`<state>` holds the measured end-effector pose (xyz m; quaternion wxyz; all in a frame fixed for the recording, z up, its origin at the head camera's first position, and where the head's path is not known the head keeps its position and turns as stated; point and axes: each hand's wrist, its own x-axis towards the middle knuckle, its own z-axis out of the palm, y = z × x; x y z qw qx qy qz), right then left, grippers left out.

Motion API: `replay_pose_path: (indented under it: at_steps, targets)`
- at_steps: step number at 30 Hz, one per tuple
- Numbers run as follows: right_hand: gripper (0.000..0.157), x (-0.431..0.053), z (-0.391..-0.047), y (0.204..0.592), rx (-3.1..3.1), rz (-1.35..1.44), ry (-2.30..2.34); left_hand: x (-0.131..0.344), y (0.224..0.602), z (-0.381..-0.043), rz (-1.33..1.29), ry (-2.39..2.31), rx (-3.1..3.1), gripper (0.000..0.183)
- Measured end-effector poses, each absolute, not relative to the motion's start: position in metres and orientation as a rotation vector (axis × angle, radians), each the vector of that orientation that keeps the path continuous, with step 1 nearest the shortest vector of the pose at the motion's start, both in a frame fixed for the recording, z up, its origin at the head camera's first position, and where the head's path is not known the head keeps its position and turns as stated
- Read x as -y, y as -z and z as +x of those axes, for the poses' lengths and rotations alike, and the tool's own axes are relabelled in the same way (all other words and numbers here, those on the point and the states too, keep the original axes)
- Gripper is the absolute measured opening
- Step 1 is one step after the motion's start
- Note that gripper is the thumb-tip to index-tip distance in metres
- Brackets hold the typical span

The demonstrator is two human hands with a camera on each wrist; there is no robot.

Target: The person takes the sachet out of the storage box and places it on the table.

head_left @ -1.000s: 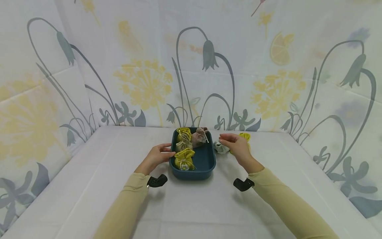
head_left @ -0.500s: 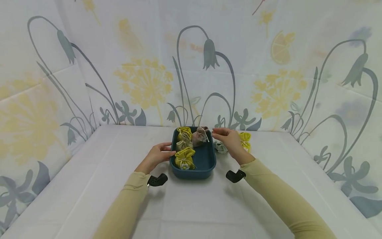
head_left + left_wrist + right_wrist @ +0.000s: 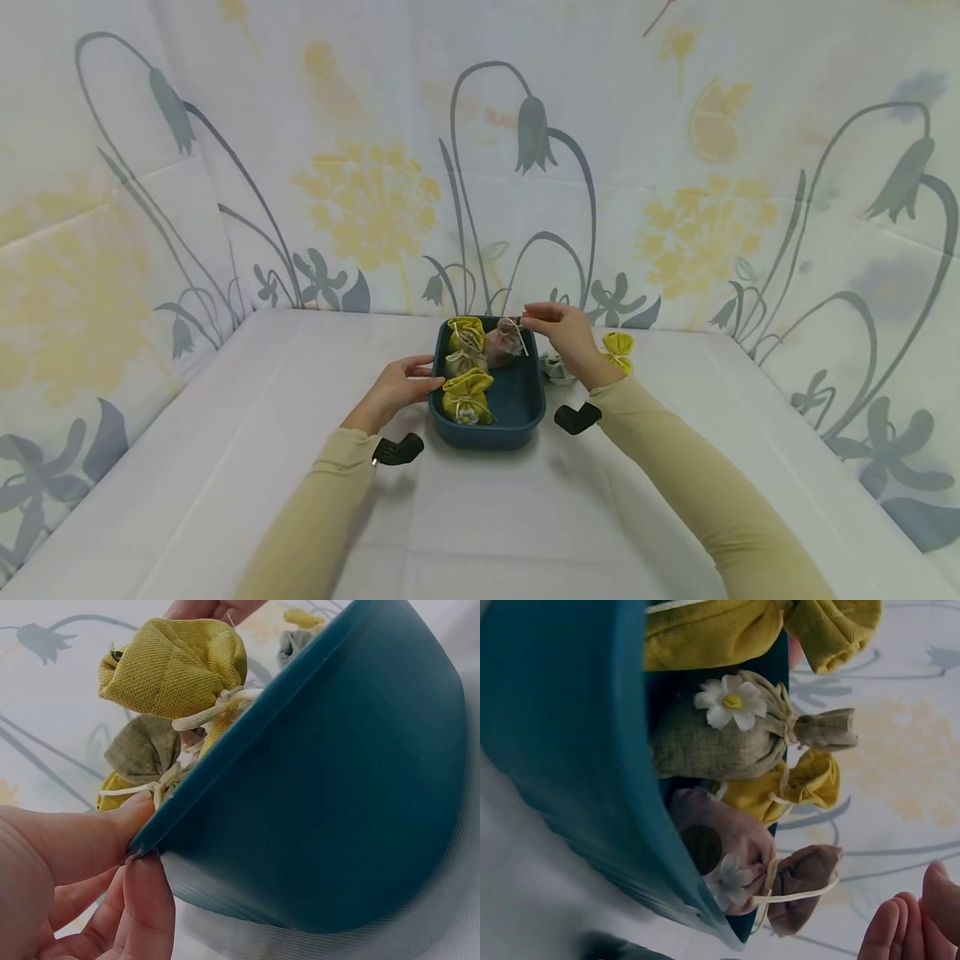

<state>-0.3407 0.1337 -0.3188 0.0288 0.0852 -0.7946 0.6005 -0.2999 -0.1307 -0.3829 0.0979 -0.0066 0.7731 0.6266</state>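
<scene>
My left hand (image 3: 393, 392) pinches the left rim of a dark blue plastic tub (image 3: 486, 437); in the left wrist view the thumb lies over the rim, with fingertips against the outside. Several drawstring pouches stand in the tub: a yellow one (image 3: 467, 390) in front, an olive-grey one (image 3: 712, 746) with a white flower, another yellow one (image 3: 814, 780) behind, and a mauve-brown one (image 3: 501, 346) at the back right. Beside the mauve-brown pouch's tied neck is my right hand (image 3: 568, 337), thumb and fingers extended; the right wrist view shows its fingertips apart from the pouch, holding nothing.
Right of the tub, a pale grey pouch (image 3: 556, 372) lies on the white-covered table (image 3: 480, 517), partly behind my right hand. Farther right stands a yellow pouch (image 3: 618, 346). A flower-printed cloth (image 3: 375, 208) hangs behind the table.
My right hand has moved left and away from me, from over the grey pouch to the tub's back right corner. The left hand keeps its hold on the rim.
</scene>
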Motion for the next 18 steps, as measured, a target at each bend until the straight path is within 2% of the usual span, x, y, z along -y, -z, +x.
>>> replay_pose_path:
  at_steps: [18]
  targets:
    - [0.045, -0.127, -0.375, 0.328, 2.562, 0.117, -1.886, 0.130, 0.384, -0.301, -0.020, -1.872, -2.276, 0.058]
